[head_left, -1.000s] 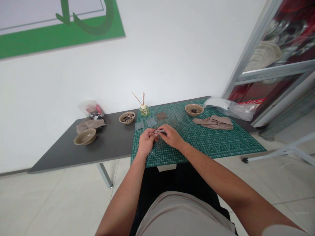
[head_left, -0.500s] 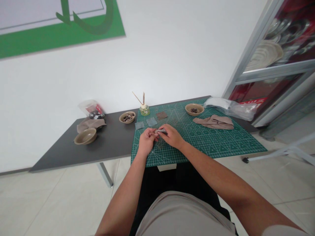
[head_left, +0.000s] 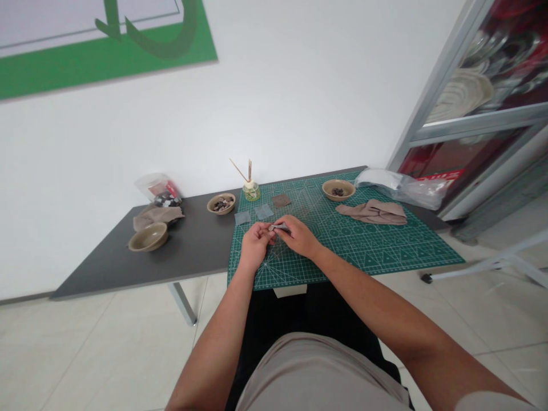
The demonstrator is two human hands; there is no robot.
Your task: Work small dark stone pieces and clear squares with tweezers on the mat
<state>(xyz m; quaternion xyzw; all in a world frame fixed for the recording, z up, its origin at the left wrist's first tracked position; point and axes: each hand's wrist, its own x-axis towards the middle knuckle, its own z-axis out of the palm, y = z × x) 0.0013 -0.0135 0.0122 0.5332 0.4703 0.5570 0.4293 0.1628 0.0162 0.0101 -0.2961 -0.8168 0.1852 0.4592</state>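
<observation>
My left hand (head_left: 256, 245) and my right hand (head_left: 301, 237) meet above the front left of the green cutting mat (head_left: 355, 251). Pinched in the right fingers is a small grey cloth (head_left: 282, 227), folded or bunched up. The left fingertips are closed on a tiny light piece right beside it, too small to name. Just beyond the hands lie two blue-grey cloth squares (head_left: 264, 212) and a brown cloth square (head_left: 281, 200).
Small dark and pale pieces fill a bowl (head_left: 221, 210) left of the mat; another bowl (head_left: 338, 197) holds dark ones. A crumpled brown cloth (head_left: 372, 212), a reed diffuser (head_left: 251, 190), a tan bowl (head_left: 148, 243) and plastic bags (head_left: 405, 187) lie around.
The grey cloth between my fingers has shifted slightly in shape. Both hands stay in nearly the same spot.
</observation>
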